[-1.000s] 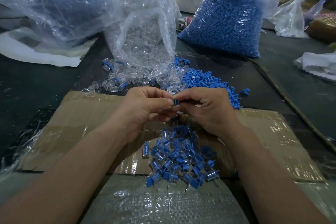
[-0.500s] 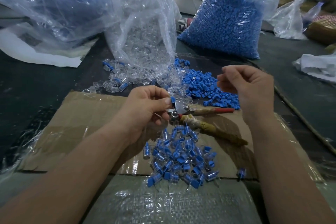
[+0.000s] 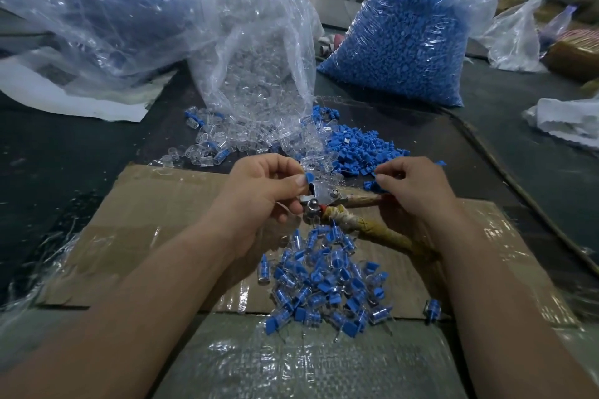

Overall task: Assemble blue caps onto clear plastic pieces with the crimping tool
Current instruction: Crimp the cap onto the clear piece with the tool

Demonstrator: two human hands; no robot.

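1. Left hand (image 3: 269,191) is pinching a blue-capped clear piece (image 3: 309,178) at the crimping tool (image 3: 325,201) head, over the cardboard (image 3: 155,210).
2. Right hand (image 3: 418,191) is hovering, fingers curled, above the tool's handle; I cannot tell whether it is holding anything.

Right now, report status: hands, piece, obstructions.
Left hand pinches capped piece at crimping tool head. Right hand at loose blue caps, grip unclear. Finished pile beside tool handles, not blocking.

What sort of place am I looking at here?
Likely a factory assembly bench: a big bag of blue caps, a bag of clear pieces, and a heap of capped pieces beside the crimping tool.
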